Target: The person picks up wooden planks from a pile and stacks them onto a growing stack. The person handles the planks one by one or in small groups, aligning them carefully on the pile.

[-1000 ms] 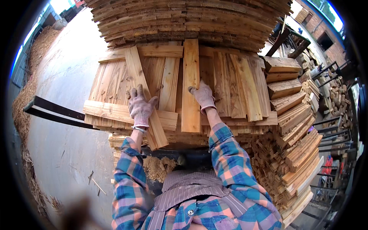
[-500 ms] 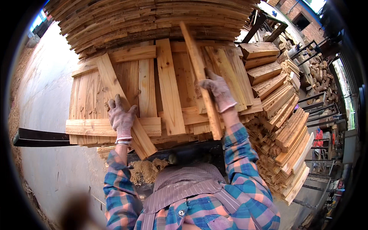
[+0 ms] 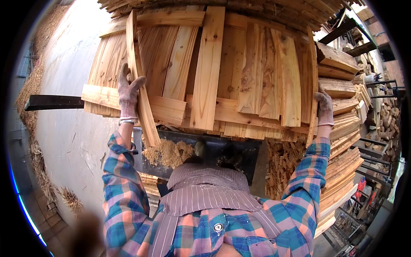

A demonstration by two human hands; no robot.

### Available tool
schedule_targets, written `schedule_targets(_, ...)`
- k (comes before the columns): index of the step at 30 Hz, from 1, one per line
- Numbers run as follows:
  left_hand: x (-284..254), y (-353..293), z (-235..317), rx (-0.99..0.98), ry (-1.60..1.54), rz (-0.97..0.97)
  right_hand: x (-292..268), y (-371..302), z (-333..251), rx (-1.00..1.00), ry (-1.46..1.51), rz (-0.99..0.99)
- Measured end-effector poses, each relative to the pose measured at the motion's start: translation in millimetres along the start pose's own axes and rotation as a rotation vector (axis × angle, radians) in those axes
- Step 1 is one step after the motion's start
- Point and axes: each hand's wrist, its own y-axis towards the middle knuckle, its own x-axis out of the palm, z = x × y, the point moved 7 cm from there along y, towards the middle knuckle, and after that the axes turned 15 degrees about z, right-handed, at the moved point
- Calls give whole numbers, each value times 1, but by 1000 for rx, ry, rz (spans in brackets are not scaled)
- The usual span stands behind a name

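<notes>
My left hand [image 3: 128, 92], in a dusty knit glove, holds a narrow wooden board [image 3: 138, 68] tipped onto its edge, thumb across it and fingers along its left side. The board slants over a flat crosswise board [image 3: 165, 109] at the near side of a layer of planks. Far to the right, my gloved right hand [image 3: 324, 107] grips another board [image 3: 312, 77], standing on edge along the layer's right end. Its fingers are curled and partly hidden. Between my hands lie several flat boards, including a wide pale one [image 3: 208, 68] running away from me.
Sawdust [image 3: 169, 153] is heaped on a dark surface [image 3: 239, 152] in front of my body. Stacked timber [image 3: 342, 128] rises at the right, and another board stack [image 3: 274, 10] stands at the far side. A black bar [image 3: 53, 102] juts out at the left.
My right hand has carried its board rightward to the layer's end. My left hand has tipped its slanting board up onto its edge. The view has shifted, too.
</notes>
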Motion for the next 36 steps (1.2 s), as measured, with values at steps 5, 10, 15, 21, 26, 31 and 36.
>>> schedule_targets(5,1,-4,8,9,-6,-9,8,2,6,43,63,-20)
schedule_targets(10,10,-5,15,73,4,-20,60,-5,2,-15,88,-50)
schedule_targets(15,-1,-3,8,108,91,20,102,-25,-22,19,49,37)
schedule_targets(21,9,2,9,126,141,-106,97,-12,-15,89,204,14)
schedule_targets(26,63,-89,101,852,961,-662,110,-33,-29,111,103,103)
schedule_targets(31,99,-151,68,930,1224,-1152,112,-34,-32,94,-14,99)
schedule_targets(36,102,-142,82,890,1074,-1074,115,-42,-38,52,78,94)
